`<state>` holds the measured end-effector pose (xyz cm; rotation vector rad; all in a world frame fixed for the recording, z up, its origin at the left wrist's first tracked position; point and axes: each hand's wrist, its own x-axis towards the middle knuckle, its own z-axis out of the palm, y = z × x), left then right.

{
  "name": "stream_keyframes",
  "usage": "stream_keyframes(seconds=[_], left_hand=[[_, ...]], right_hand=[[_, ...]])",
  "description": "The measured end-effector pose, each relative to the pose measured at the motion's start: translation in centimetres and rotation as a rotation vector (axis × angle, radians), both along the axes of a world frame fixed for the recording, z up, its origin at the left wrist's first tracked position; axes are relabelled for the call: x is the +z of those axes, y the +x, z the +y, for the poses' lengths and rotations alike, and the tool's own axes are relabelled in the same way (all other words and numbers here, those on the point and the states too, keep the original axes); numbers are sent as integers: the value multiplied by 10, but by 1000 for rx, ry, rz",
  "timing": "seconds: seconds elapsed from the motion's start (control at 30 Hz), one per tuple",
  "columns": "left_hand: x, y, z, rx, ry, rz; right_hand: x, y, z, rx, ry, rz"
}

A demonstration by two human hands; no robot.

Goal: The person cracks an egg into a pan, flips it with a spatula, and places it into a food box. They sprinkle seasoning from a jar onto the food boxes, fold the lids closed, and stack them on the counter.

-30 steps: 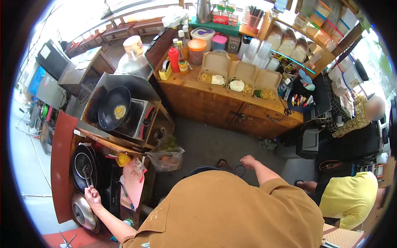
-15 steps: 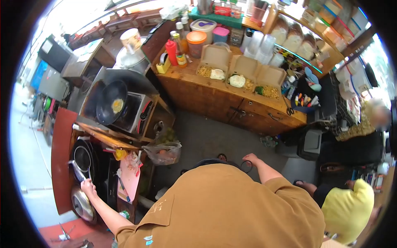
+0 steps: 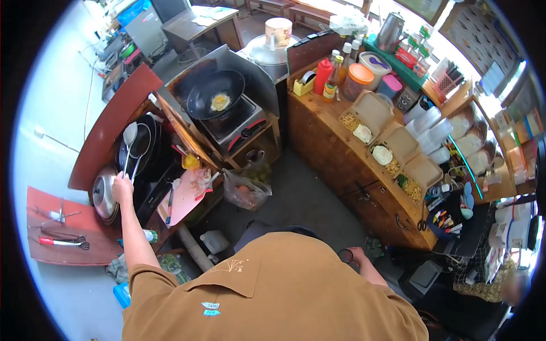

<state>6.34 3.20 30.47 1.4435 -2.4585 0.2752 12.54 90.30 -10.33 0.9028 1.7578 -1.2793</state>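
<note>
At the left, my left hand (image 3: 121, 188) is closed on the handle of a metal ladle (image 3: 130, 134); a wire strainer (image 3: 140, 146) has its handle beside the same hand. Both utensils lie over dark pans. Near the hand rests a metal lid (image 3: 104, 193). My right hand (image 3: 357, 257) hangs low by my right side, next to a dark ring-shaped item at the wrist; its fingers are too small to read. A fried egg (image 3: 220, 102) sits in the black wok (image 3: 199, 91) on the gas stove (image 3: 242, 126).
Open takeaway boxes (image 3: 376, 113) with noodles and eggs stand on the wooden counter (image 3: 318, 131), beside bottles and tubs. A pink cutting board (image 3: 181, 200) bears a knife (image 3: 170, 206). A plastic bag (image 3: 242, 190) hangs below the stove. Utensils hang on a red panel (image 3: 68, 253).
The view has turned left, so the stove and counter appear farther right. The ladle's head now points upward from my left hand. The person in yellow is out of view.
</note>
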Motion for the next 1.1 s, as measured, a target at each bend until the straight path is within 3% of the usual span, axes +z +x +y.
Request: stream_keyframes(seconds=[0.1, 0.17, 0.3, 0.6, 0.67, 0.77, 0.83, 0.93, 0.97, 1.03, 1.1], left_hand=[[28, -14, 5, -105, 51, 11], [40, -33, -3, -264, -56, 67], [62, -100, 13, -390, -50, 91], [-11, -251, -53, -750, -36, -70], [-21, -270, -65, -807, -76, -127], [-42, -295, -85, -905, -203, -227], [-42, -300, -87, -943, -220, -257], [-54, -311, -98, -998, -234, -285], [-63, -317, -105, -1035, -232, -275], [-60, -317, -103, -1051, -181, -238], [-52, -315, -100, -1063, -118, -186]], right_hand=[[-1, -20, -2, 17, 30, -25], [3, -30, -10, 24, 2, -11], [26, -55, -50, 10, 94, -1], [55, -33, -189, -97, 55, 61], [32, -9, -210, -154, -48, 157], [49, 14, -259, -204, 69, 35], [45, 38, -268, -270, -42, -9], [30, 72, -285, 134, 48, 279], [24, 80, -291, 108, 47, 274], [44, 72, -312, -366, 27, -47], [40, 79, -316, -398, -11, -67]])
